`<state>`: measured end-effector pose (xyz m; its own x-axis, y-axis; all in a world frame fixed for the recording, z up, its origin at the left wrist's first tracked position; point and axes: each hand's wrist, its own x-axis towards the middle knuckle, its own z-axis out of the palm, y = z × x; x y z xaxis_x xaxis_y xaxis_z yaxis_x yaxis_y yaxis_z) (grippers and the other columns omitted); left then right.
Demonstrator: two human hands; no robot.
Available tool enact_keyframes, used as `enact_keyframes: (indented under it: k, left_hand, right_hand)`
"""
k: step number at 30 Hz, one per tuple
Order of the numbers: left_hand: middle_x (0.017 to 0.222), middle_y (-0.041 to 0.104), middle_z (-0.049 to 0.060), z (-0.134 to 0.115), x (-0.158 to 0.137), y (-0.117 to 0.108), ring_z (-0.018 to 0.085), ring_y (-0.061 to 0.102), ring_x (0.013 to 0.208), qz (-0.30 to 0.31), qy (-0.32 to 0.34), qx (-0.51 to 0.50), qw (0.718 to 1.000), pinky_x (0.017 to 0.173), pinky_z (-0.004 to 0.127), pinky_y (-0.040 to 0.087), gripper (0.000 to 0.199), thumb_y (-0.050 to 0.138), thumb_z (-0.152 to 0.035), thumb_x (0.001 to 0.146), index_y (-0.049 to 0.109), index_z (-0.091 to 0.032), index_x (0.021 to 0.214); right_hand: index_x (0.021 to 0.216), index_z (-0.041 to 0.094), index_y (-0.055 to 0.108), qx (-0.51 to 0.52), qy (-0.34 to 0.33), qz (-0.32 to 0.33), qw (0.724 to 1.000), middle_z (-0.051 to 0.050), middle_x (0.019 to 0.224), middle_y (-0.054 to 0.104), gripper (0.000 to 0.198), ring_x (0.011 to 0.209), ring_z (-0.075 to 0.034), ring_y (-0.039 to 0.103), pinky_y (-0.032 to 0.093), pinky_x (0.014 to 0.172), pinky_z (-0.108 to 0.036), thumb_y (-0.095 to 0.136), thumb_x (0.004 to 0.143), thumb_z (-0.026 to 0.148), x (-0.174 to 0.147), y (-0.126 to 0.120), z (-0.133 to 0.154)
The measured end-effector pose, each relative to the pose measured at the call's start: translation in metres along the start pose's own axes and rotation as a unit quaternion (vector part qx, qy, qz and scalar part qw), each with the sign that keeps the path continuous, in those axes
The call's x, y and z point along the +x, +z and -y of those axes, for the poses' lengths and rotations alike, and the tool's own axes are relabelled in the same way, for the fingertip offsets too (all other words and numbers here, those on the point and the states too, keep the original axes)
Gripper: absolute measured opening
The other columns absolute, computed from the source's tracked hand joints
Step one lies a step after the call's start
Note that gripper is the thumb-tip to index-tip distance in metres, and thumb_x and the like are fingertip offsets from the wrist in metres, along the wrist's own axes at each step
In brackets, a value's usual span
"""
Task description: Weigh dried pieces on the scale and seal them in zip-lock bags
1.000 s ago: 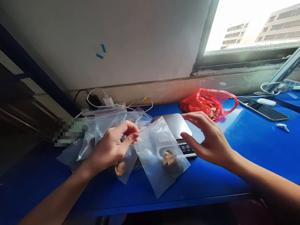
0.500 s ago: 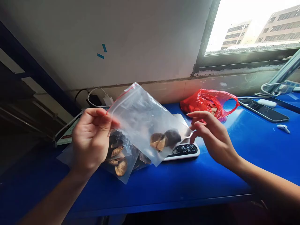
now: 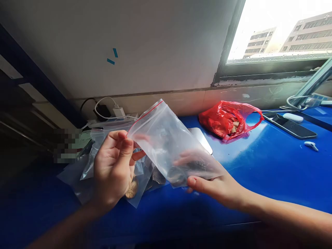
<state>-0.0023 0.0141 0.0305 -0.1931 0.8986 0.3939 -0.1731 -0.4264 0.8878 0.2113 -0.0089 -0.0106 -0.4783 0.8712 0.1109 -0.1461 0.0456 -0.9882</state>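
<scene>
My left hand (image 3: 112, 169) pinches the top corner of a clear zip-lock bag (image 3: 162, 138) with a red strip along its mouth. The bag hangs tilted over the table, its lower end toward the right. My right hand (image 3: 220, 188) grips that lower end, thumb in front and fingers behind the plastic. Dark pieces (image 3: 178, 174) show dimly inside, too blurred to name. Behind the bag, a white kitchen scale (image 3: 201, 138) is mostly hidden. Under my left hand lie more clear bags (image 3: 90, 164), one with a brown dried slice (image 3: 132, 188).
A red plastic bag (image 3: 220, 119) holding pale pieces stands on the blue table (image 3: 264, 166) near the wall. Farther right lie a phone (image 3: 294, 125), a white case (image 3: 293, 118) and an earbud (image 3: 310, 145). A white charger (image 3: 118, 111) with cables is at the back left.
My right hand has moved from the bag's right corner to around its lower end. The bag has shifted slightly right and now hides the scale's display and buttons.
</scene>
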Motion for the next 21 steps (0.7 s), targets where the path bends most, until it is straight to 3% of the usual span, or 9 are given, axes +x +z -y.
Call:
enact_keyframes:
  k: [3, 6, 11, 13, 16, 18, 20, 21]
  left_hand:
    - [0.091, 0.076, 0.001, 0.003, -0.005, 0.002, 0.016, 0.073, 0.087, 0.003, -0.008, 0.000, 1.000, 0.074, 0.024, 0.062, 0.024, 0.075, -0.032, 0.082, 0.055, -0.023, 0.089]
    - [0.088, 0.077, 0.001, 0.003, -0.004, -0.001, 0.015, 0.073, 0.082, 0.022, 0.010, 0.039, 0.999, 0.075, 0.022, 0.061, 0.024, 0.075, -0.033, 0.082, 0.054, -0.024, 0.089]
    - [0.075, 0.070, -0.004, 0.000, -0.002, -0.010, 0.012, 0.071, 0.068, 0.030, 0.175, 0.188, 0.966, 0.070, 0.020, 0.060, 0.011, 0.070, -0.022, 0.084, 0.059, -0.022, 0.088]
    - [0.081, 0.069, -0.003, 0.001, -0.003, -0.012, 0.013, 0.071, 0.073, 0.080, 0.192, 0.225, 0.952, 0.072, 0.023, 0.062, 0.012, 0.065, -0.018, 0.086, 0.061, -0.025, 0.095]
    - [0.111, 0.063, 0.002, 0.006, -0.003, -0.017, 0.017, 0.069, 0.090, 0.184, 0.192, 0.255, 0.929, 0.080, 0.030, 0.062, 0.032, 0.060, -0.017, 0.088, 0.056, -0.031, 0.117]
    - [0.128, 0.053, 0.005, 0.010, -0.001, -0.021, 0.020, 0.065, 0.104, 0.221, 0.224, 0.287, 0.905, 0.087, 0.034, 0.060, 0.043, 0.059, -0.016, 0.088, 0.051, -0.032, 0.126]
    - [0.132, 0.050, 0.006, 0.012, 0.003, -0.025, 0.024, 0.060, 0.114, 0.236, 0.262, 0.346, 0.870, 0.093, 0.038, 0.057, 0.046, 0.059, -0.014, 0.087, 0.048, -0.031, 0.128]
    - [0.131, 0.050, 0.006, 0.012, 0.005, -0.026, 0.025, 0.057, 0.118, 0.240, 0.283, 0.376, 0.849, 0.096, 0.040, 0.055, 0.046, 0.059, -0.014, 0.087, 0.048, -0.030, 0.128]
  right_hand:
    - [0.105, 0.021, 0.059, -0.030, -0.022, -0.038, 0.999, -0.004, 0.106, 0.065, 0.039, 0.090, -0.017, 0.066, 0.058, 0.074, -0.027, 0.075, 0.075, 0.039, 0.003, 0.003, -0.004]
    - [0.099, 0.020, 0.059, -0.003, 0.011, -0.063, 0.998, -0.003, 0.088, 0.068, 0.037, 0.076, -0.017, 0.067, 0.057, 0.063, -0.027, 0.074, 0.076, 0.043, 0.008, 0.002, -0.008]
    - [0.091, 0.016, 0.064, 0.034, -0.059, -0.126, 0.990, -0.003, 0.078, 0.069, 0.028, 0.064, -0.014, 0.066, 0.056, 0.061, -0.027, 0.074, 0.077, 0.038, 0.020, -0.021, -0.001]
    - [0.091, 0.016, 0.065, 0.027, -0.086, -0.140, 0.986, -0.003, 0.077, 0.070, 0.025, 0.059, -0.013, 0.064, 0.055, 0.058, -0.027, 0.072, 0.078, 0.036, 0.023, -0.036, 0.006]
    - [0.084, 0.015, 0.067, -0.071, -0.116, -0.161, 0.978, -0.004, 0.073, 0.070, 0.019, 0.060, -0.014, 0.065, 0.055, 0.058, -0.027, 0.070, 0.080, 0.034, 0.025, -0.070, 0.024]
    - [0.082, 0.015, 0.069, -0.161, -0.146, -0.228, 0.949, -0.005, 0.076, 0.071, 0.017, 0.063, -0.015, 0.066, 0.055, 0.061, -0.030, 0.072, 0.079, 0.031, 0.021, -0.103, 0.040]
    - [0.083, 0.016, 0.072, -0.226, -0.167, -0.346, 0.895, -0.007, 0.081, 0.072, 0.016, 0.069, -0.017, 0.068, 0.055, 0.066, -0.032, 0.077, 0.073, 0.028, 0.013, -0.141, 0.055]
    - [0.080, 0.016, 0.072, -0.233, -0.145, -0.408, 0.871, -0.008, 0.079, 0.071, 0.013, 0.069, -0.017, 0.068, 0.054, 0.067, -0.033, 0.076, 0.073, 0.025, 0.008, -0.160, 0.061]
